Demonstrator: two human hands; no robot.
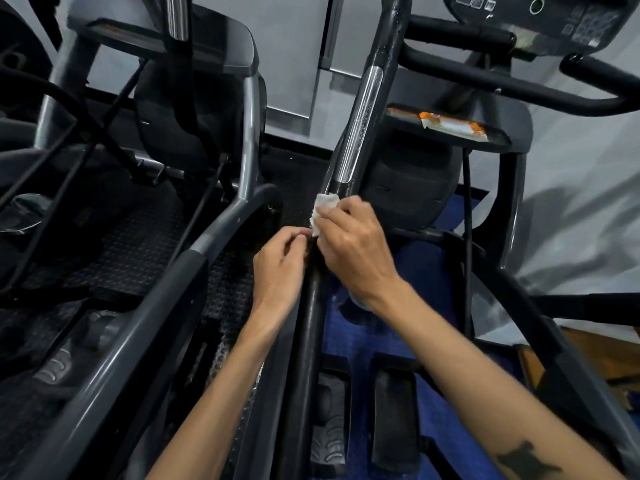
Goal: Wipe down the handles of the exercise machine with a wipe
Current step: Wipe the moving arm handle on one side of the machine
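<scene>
A long black handle bar (311, 317) of the exercise machine runs up the middle of the view, with a shiny chrome section (360, 126) higher up. My right hand (349, 244) holds a crumpled white wipe (323, 206) against the bar just below the chrome part. My left hand (280, 268) is on the bar's left side right below the wipe, fingers curled against the bar and touching the wipe's lower edge.
A second machine with a grey frame (194, 258) stands close on the left. Black curved handlebars (485, 77) and a console (554, 19) are at the upper right. Foot pedals (394, 414) lie below over blue flooring. An orange-and-white label (453, 126) peels on the housing.
</scene>
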